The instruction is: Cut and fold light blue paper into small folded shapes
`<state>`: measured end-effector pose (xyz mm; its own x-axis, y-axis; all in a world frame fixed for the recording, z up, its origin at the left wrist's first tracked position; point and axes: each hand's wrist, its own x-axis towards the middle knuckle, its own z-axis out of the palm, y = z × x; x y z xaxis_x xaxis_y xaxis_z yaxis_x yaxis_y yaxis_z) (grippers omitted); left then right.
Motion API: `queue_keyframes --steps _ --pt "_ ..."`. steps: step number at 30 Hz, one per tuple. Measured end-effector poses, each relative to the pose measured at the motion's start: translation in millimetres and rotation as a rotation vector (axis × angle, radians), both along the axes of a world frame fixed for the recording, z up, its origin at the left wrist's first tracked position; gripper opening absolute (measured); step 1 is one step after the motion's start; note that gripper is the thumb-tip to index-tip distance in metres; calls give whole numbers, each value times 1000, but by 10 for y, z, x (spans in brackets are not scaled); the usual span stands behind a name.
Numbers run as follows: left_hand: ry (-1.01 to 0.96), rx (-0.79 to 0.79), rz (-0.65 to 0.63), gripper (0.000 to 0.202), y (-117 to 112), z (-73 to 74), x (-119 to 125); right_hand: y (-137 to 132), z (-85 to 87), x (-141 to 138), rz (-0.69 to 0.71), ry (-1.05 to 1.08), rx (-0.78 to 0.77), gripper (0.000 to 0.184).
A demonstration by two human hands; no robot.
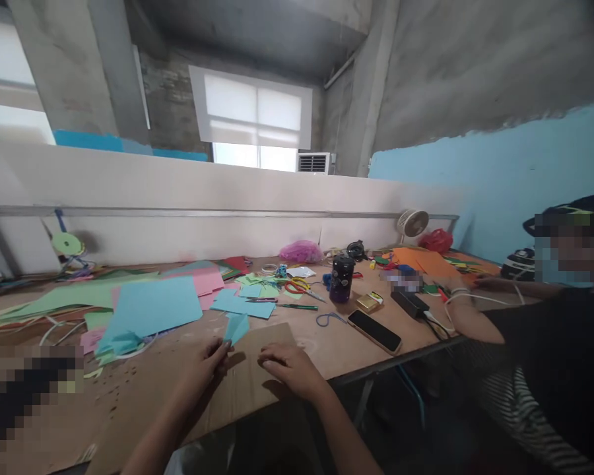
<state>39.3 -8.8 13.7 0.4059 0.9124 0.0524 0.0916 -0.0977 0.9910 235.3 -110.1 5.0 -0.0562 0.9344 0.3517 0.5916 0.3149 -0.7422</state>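
Note:
Between the thumb and fingers of my left hand (216, 356) is a small folded piece of light blue paper (236, 328), its wide end pointing up and away from me. My right hand (288, 367) hovers close to its right, palm down over a brown cardboard sheet (245, 380), fingers loosely bent and apart with no object visible in them. Just beyond lie light blue paper pieces (257, 309), a green pen (297, 306) and scissors with red and yellow handles (299, 286). Crumpled blue paper (121, 343) sits to the left.
Large coloured sheets (153, 305) cover the table's left. To the right stand a dark tumbler (341, 280), a phone (375, 331), a gold box (370, 301) and a black power adapter (410, 303). A co-worker (549, 343) sits at the right, arms on the table.

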Motion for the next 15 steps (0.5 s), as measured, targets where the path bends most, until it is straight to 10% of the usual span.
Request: queue_keyframes --steps 15 --pt "-52 -54 -9 43 10 -53 -131 -20 -75 15 -36 162 45 19"
